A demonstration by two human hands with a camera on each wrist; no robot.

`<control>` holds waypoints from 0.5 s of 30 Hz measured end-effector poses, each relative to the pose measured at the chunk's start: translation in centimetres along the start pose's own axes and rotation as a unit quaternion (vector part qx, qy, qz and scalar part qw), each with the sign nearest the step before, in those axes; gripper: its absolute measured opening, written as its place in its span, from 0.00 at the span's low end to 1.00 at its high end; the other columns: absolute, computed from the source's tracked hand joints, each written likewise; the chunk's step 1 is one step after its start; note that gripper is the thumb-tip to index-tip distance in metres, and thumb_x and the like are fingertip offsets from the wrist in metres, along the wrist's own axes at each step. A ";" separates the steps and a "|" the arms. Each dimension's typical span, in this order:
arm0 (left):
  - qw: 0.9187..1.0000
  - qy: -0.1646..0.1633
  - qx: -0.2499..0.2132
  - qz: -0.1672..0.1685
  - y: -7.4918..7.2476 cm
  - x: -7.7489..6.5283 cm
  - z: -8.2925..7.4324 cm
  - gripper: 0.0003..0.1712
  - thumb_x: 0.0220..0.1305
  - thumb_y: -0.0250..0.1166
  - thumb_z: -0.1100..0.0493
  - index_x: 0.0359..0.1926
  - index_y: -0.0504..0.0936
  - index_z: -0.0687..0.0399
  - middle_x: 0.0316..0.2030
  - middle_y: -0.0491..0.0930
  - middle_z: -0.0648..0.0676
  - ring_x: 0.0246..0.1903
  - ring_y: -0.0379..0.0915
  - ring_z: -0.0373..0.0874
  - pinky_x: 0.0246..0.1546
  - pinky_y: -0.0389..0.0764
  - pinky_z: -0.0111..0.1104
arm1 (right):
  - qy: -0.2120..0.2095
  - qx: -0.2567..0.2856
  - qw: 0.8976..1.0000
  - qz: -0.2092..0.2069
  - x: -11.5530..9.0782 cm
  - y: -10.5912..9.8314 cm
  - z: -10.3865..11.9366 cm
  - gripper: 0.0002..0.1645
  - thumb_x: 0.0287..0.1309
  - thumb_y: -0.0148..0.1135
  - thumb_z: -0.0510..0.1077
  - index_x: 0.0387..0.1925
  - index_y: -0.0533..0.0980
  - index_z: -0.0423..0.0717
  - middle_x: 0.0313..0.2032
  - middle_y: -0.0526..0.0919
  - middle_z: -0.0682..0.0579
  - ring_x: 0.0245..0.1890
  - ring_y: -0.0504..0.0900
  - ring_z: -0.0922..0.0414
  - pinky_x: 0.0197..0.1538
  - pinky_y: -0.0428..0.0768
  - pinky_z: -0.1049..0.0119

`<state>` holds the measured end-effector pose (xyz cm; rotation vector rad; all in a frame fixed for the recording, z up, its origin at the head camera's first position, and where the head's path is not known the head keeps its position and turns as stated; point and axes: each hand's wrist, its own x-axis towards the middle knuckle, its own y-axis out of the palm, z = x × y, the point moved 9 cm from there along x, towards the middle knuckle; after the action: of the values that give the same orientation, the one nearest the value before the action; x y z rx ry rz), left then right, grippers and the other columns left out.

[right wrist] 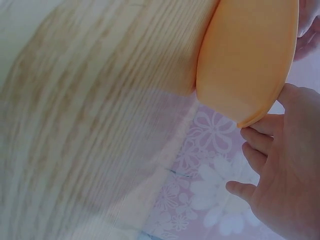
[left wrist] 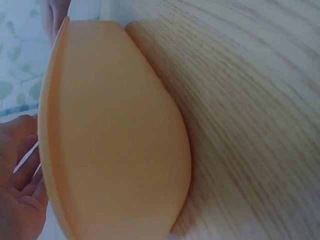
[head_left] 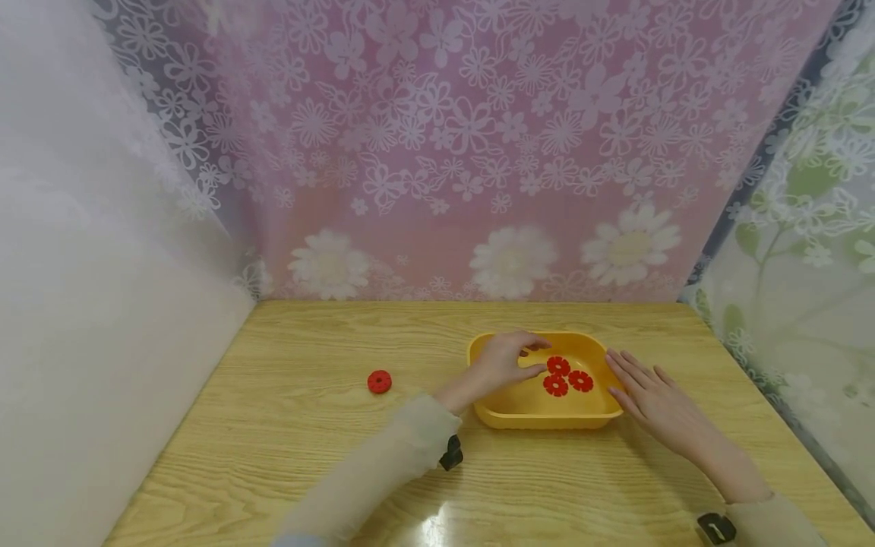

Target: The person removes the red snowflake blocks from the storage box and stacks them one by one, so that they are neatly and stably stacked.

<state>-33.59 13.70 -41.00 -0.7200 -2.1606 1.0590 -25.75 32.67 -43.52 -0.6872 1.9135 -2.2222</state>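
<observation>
A yellow plastic basin [head_left: 547, 420] stands on the table with three red notched discs, shaped like flowers, lying together on its floor; one red disc [head_left: 580, 381] lies rightmost. My left hand [head_left: 502, 360] reaches over the basin's left side, thumb and fingers apart, with nothing between them. The thumb tip comes close to the red discs. At the basin's right rim, my right hand [head_left: 652, 399] rests with straight fingertips against the edge; the right wrist view shows these fingers [right wrist: 257, 141] along the rim. The basin's wall [left wrist: 115, 130] fills much of the left wrist view.
Another round red piece [head_left: 379, 381] lies on the wooden table [head_left: 301, 448], left of the basin. Flower-patterned cloth [head_left: 437, 152] hangs behind the table, with a white sheet [head_left: 102, 266] along the left side and green-leaf cloth [head_left: 807, 304] along the right.
</observation>
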 end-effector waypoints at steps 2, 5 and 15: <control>1.000 -0.004 0.000 0.019 0.8 0.3 -0.3 0.22 0.68 0.69 0.53 0.61 0.82 0.51 0.56 0.83 0.48 0.54 0.80 0.41 0.53 0.77 0.21 | -0.001 -0.002 1.000 0.000 0.0 0.0 0.0 0.37 0.74 0.56 0.50 0.76 0.60 0.39 0.75 0.62 0.40 0.75 0.59 0.43 0.74 0.54 0.35; 0.999 0.002 0.005 0.041 1.8 0.7 -0.8 0.22 0.67 0.70 0.53 0.60 0.83 0.51 0.55 0.84 0.48 0.54 0.80 0.40 0.54 0.76 0.21 | 0.000 -0.002 1.000 0.002 0.1 0.0 0.0 0.37 0.74 0.56 0.50 0.76 0.60 0.38 0.74 0.62 0.39 0.75 0.60 0.42 0.72 0.57 0.34; 0.993 0.018 0.066 0.101 4.7 1.5 -1.9 0.21 0.66 0.71 0.52 0.58 0.84 0.53 0.53 0.85 0.47 0.50 0.80 0.37 0.52 0.75 0.20 | 0.002 -0.005 1.000 0.007 0.1 0.1 -0.1 0.37 0.74 0.56 0.50 0.76 0.60 0.39 0.74 0.63 0.40 0.75 0.60 0.42 0.71 0.58 0.33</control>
<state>-32.30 18.18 -43.48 -0.9012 -1.9960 1.2695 -25.93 32.68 -43.62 -0.6680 1.9267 -2.2088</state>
